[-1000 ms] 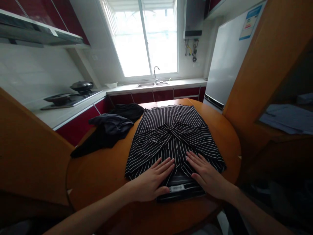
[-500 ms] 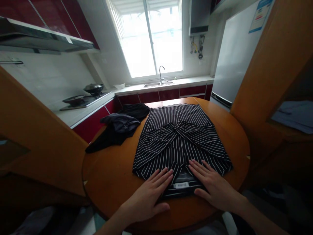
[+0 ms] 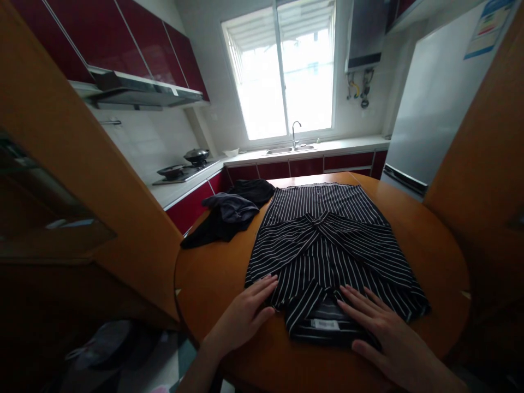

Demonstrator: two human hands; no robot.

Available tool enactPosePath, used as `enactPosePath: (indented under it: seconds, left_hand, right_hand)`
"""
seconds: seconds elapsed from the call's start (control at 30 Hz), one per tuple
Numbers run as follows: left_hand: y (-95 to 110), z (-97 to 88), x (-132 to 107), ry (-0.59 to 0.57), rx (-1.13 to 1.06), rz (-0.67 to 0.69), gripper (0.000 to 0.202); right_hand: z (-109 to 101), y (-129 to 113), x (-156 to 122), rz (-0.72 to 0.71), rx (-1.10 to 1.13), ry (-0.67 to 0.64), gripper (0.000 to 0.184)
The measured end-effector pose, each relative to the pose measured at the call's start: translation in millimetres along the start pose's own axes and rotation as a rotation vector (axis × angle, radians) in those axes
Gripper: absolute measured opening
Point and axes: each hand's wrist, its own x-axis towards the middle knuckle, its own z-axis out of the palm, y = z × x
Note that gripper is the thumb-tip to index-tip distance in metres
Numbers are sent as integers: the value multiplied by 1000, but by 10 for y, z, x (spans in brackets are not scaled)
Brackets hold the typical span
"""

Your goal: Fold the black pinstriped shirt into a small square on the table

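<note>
Black pinstriped shirt (image 3: pixel 325 259) lies lengthwise toward the window (image 3: pixel 260 93), collar (image 3: pixel 302 310) nearside; left hand (image 3: pixel 242 316) and right hand (image 3: pixel 385 331) unclenched.

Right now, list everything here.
table: 1, orange, centre
shirt: 1, striped black, on table
clothes: count unclear, dark, beside shirt
stove: 1, black, left
pans: 2, dark, on stove
hood: 1, dark, above stove
cupboards: several, red, high and low
counter: 1, white, behind table
window: 1, white, back
sink: 1, silver, below window
tap: 1, silver, at sink
bowl: 1, white, by sink
heater: 1, grey, upper right
fridge: 1, silver, right
left hand: 1, bare, at shirt
right hand: 1, bare, on shirt
</note>
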Motion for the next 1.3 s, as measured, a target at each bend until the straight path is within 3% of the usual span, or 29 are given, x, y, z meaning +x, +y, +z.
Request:
enactPosePath:
  seconds: [0.13, 0.27, 0.4, 0.5, 0.57, 0.63, 0.7, 0.8, 0.9, 1.3]
  left_hand:
    - [-283, 139, -83, 22, 56, -4, 54]
    - [-544, 295, -81, 169, 113, 80, 58]
    - [-654, 304, -25, 268, 182, 180, 53]
    - [-628, 262, -5, 290, 221, 223, 45]
    - [-603, 243, 1, 306, 232, 248, 43]
    - [-583, 235, 5, 311, 241, 253, 43]
    - [-562, 230, 6, 310, 245, 246, 42]
    - [-513, 222, -1, 288, 239, 216, 39]
    - [-447, 209, -15, 276, 233, 185, 38]
    - [-187, 141, -43, 187, 173, 73, 37]
  right_hand:
    - [-95, -71, 13, 19, 36, 5, 57]
    - [-232, -181, 51, 16, 113, 20, 55]
    - [-265, -221, 73, 20, 169, 89, 54]
    - [-195, -160, 52, 5, 199, 220, 47]
    - [-132, -60, 18, 52, 165, 394, 43]
    - [-77, 82, -36, 172, 56, 588, 42]
    - [-32, 245, -108, 321, -84, 697, 46]
    - [36, 460, -213, 499, -235, 676, 52]
    - [102, 563, -257, 573, -318, 617, 53]
    - [183, 621, -275, 558, -436, 678, 57]
